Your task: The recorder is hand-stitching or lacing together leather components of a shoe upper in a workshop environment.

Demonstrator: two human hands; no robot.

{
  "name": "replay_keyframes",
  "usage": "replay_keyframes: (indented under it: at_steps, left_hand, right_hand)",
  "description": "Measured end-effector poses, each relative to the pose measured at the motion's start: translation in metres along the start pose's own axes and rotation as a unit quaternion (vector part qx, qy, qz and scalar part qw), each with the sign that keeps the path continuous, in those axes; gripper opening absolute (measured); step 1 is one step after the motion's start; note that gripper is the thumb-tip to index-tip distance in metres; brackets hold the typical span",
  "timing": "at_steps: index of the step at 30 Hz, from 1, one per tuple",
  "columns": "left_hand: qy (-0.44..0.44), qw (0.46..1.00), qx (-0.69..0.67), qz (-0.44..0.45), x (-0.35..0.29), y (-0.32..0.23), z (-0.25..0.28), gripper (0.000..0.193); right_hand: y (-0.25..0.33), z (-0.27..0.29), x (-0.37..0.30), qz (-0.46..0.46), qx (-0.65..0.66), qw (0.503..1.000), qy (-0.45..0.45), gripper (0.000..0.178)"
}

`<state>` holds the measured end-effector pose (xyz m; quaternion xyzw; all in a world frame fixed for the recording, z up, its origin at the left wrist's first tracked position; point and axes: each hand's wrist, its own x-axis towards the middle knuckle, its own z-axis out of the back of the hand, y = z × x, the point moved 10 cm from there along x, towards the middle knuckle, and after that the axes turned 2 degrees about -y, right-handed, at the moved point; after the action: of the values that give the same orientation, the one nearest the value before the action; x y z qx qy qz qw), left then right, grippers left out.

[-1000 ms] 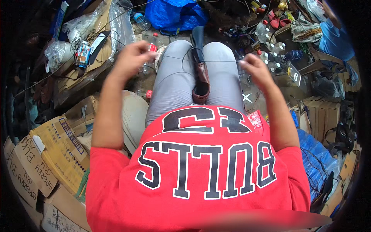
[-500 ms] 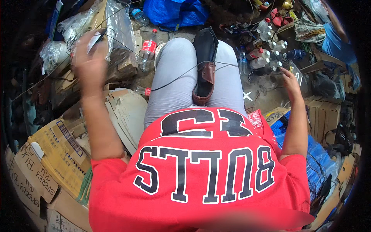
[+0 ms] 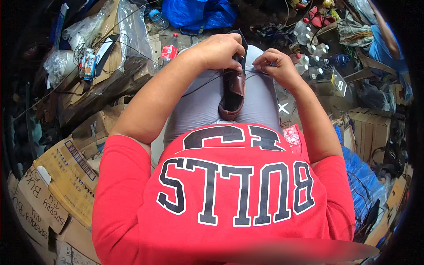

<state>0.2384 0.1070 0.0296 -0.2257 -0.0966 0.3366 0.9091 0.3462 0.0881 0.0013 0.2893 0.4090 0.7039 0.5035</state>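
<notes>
A brown leather shoe [image 3: 233, 88] with a black sole part at its far end lies lengthwise on my lap, between my thighs. My left hand [image 3: 223, 51] is closed over its far half, fingertips curled at the leather's edge; what they pinch is too small to make out. Just right of the shoe, my right hand [image 3: 277, 66] pinches a dark thread [image 3: 250, 70] between thumb and fingers. More of that thread crosses my left thigh.
On the left, cardboard sheets [image 3: 66, 176] are stacked beside a blue snack packet [image 3: 88, 65]. A red-labelled bottle [image 3: 169, 51] stands beyond my left knee. Several bottles [image 3: 314, 62] gather at the right. Blue plastic sheeting [image 3: 198, 15] lies ahead.
My left hand has come from the cardboard pile on the left to the shoe. My right hand has swung inward from the right, beside the shoe. The shoe stays on my lap.
</notes>
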Motion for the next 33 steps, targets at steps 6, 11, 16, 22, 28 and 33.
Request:
replay_keyframes:
  at_steps: [6,11,16,22,28,33]
  left_hand:
    - [0.08,0.988,-0.127,0.018,0.008,0.021,-0.031,0.03]
    - [0.056,0.962,-0.266,0.029,0.004,0.032,-0.04,0.027]
    - [0.057,0.953,-0.298,0.028,0.0,0.034,-0.04,0.019]
    - [0.115,0.955,-0.275,0.0,-0.002,0.026,-0.04,0.023]
    - [0.142,0.959,-0.243,-0.016,-0.001,0.021,-0.041,0.026]
    - [0.156,0.964,-0.212,-0.024,-0.002,0.018,-0.043,0.027]
  right_hand:
    - [-0.004,-0.005,-0.001,-0.011,0.005,1.0,0.018,0.016]
    - [-0.005,-0.012,-0.002,-0.005,-0.006,1.0,0.029,0.014]
    - [0.015,-0.017,-0.008,0.092,-0.108,0.99,-0.011,0.013]
    - [0.024,-0.015,-0.018,0.097,-0.087,0.991,-0.038,0.022]
    - [0.035,-0.017,-0.019,0.095,-0.136,0.986,-0.008,0.026]
    - [0.059,-0.033,-0.018,0.123,-0.351,0.927,0.048,0.019]
